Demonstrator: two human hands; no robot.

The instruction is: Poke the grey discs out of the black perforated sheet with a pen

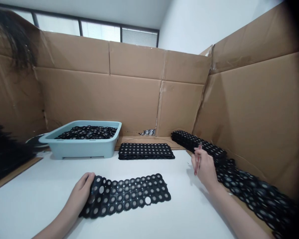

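Note:
A black sheet of joined round pieces with pale centres (132, 192) lies on the white table. One disc in its lower row is brighter white than the rest. My left hand (83, 187) grips the sheet's left end, thumb on top, and that end is lifted and bent. To the right, above the table and apart from the sheet, my right hand (204, 166) is closed around a slim reddish stick-like tool (197, 162). The tool stands nearly upright in the fingers; its exact kind cannot be made out.
A light blue basin (84, 147) full of black round pieces stands at the back left. Behind the sheet is a neat stack of similar sheets (146, 151). More sheets (251, 189) pile along the right side. Cardboard walls (102, 96) enclose the table; dark strands hang at upper left.

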